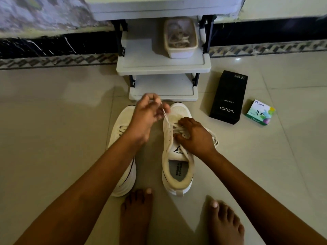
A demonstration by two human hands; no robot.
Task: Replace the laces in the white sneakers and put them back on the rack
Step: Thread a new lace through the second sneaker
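Two white sneakers stand side by side on the floor in front of the rack [163, 68]. My left hand [146, 114] pinches a strand of the white lace [166, 115] and holds it up above the toe of the right sneaker [177, 167]. My right hand [194, 137] rests on that sneaker's tongue and eyelets, fingers curled over the lacing. More lace loops out to the right of the shoe. The left sneaker [122, 174] is partly hidden under my left forearm.
A clear plastic tub [180, 38] holding laces sits on the rack's middle shelf. A black phone box [228, 98] and a small green box [260, 112] lie on the tiles to the right. My bare feet [138, 213] are near the shoes' heels.
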